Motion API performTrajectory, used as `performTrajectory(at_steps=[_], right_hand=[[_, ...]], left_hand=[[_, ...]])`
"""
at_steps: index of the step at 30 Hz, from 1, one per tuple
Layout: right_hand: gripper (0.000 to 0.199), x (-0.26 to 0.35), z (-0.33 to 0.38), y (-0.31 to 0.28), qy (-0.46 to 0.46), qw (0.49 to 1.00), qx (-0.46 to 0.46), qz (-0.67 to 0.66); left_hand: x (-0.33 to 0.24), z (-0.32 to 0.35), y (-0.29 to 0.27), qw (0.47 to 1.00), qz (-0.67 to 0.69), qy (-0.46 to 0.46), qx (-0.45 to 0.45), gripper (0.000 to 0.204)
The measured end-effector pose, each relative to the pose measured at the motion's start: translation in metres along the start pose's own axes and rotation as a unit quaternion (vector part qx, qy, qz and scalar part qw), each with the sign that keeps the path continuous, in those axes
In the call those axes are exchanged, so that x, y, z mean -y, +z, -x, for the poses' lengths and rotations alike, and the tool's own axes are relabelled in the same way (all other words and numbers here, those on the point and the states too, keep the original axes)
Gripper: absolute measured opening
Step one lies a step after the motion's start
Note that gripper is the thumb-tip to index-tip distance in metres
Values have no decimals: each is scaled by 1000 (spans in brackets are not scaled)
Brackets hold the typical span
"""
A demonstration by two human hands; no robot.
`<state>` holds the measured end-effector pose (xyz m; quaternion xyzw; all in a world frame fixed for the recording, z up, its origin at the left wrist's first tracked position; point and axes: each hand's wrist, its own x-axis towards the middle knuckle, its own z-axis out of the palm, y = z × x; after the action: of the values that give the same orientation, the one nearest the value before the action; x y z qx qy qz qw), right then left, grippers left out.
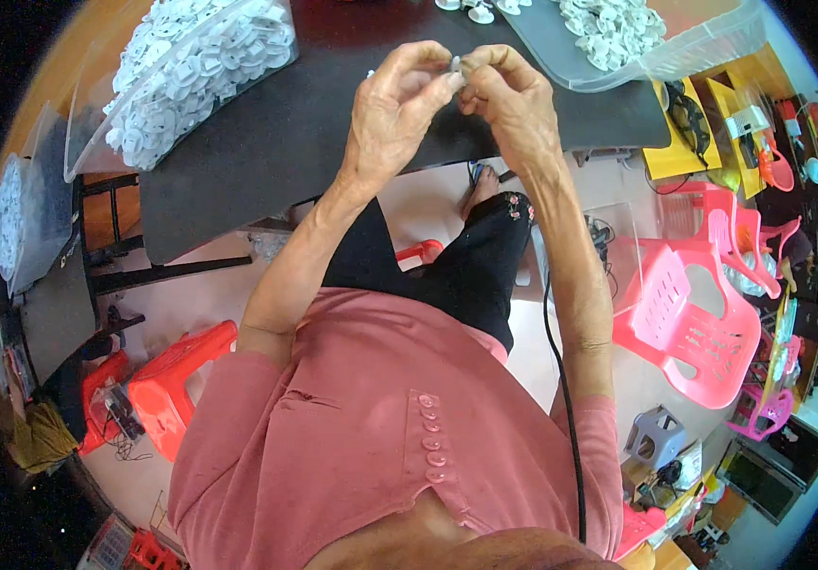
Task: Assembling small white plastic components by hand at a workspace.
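Over the near edge of the dark table [247, 180], my two hands meet fingertip to fingertip. My left hand [392, 116] is closed, with thumb and forefinger pinching a small white plastic piece [456, 66]. From the other side my right hand [521, 112] grips the same piece, its fingers curled in. Most of the piece is hidden by the fingertips, so its exact shape cannot be made out. Several loose white plastic parts [478, 13] lie on the table beyond my hands.
A clear bin [86, 142] heaped with white squarish parts stands at the left. Another clear bin [703, 52] with white rounded parts is at the right. Below are a red stool [176, 375], a pink chair [722, 332] and a grey stool [658, 435]. A black cable [561, 380] hangs beside my right arm.
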<state>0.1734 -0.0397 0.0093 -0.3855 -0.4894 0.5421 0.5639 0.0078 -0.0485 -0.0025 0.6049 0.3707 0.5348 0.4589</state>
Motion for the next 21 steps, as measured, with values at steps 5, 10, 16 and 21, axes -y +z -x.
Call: performTrajectory(at_steps=[5, 10, 16, 21], right_hand=[[20, -5, 17, -7, 22, 999, -33, 4], [21, -6, 26, -10, 29, 997, -42, -54], [17, -14, 30, -7, 6, 999, -51, -17], [14, -22, 31, -17, 13, 999, -41, -24]], left_hand=[[12, 2, 8, 996, 25, 91, 12, 21], [10, 4, 10, 983, -104, 154, -5, 18], [10, 10, 8, 996, -43, 67, 26, 27], [13, 7, -3, 992, 113, -22, 44, 28]])
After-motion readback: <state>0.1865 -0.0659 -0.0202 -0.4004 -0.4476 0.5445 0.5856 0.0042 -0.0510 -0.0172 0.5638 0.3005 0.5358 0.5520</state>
